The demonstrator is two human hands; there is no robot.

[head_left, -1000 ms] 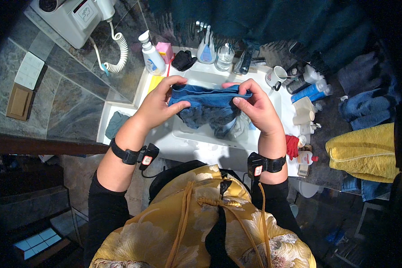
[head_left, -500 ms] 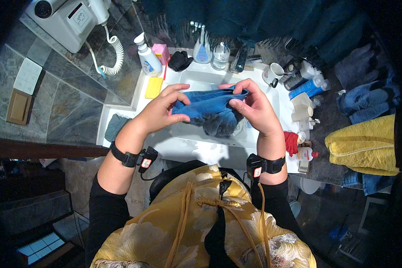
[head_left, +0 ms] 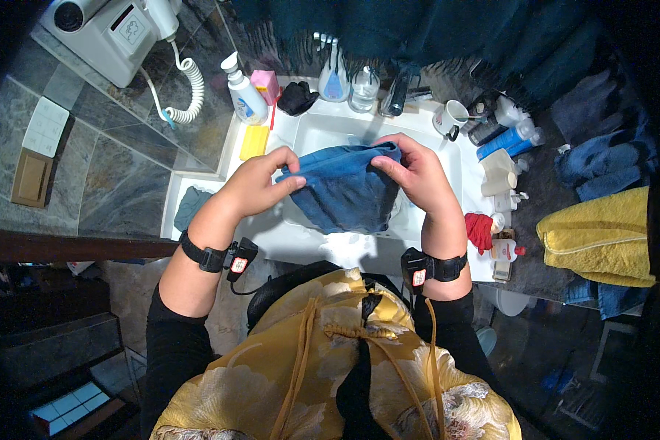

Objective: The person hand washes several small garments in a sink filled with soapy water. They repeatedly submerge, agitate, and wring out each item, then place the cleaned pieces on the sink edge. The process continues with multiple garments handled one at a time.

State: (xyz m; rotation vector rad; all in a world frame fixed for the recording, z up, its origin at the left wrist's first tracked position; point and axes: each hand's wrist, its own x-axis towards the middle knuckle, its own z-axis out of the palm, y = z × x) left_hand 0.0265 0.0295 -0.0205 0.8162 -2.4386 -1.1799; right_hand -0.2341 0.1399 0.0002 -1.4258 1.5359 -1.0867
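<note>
1. Here, on the far left, a white wall dryer [head_left: 106,33] with a coiled cord [head_left: 187,88] hangs on the grey tiled wall; it is well apart from the hands.
2. Next come a white pump bottle [head_left: 243,95], a pink box [head_left: 265,84] and a yellow sponge [head_left: 254,141] on the rim of the white sink [head_left: 330,125].
3. The left hand [head_left: 260,180] is closed, with thumb and fingers pinching the left edge of the blue cloth [head_left: 345,191].
4. The blue cloth hangs between both hands, directly over the sink basin; its lower part droops down toward the basin.
5. To do this step well, I think both pinches should stay firm and level, and the cloth should stay over the basin, so that any water falls inside.
6. The right hand [head_left: 418,176] is also closed, gripping the top right edge of the cloth with curled fingers.
7. Further right stand a white mug [head_left: 451,117], a blue tube [head_left: 510,139] and a red cloth [head_left: 480,231] near the right wrist.
8. At the far right, a folded yellow towel [head_left: 601,238] lies below some blue towels [head_left: 601,165].
</note>
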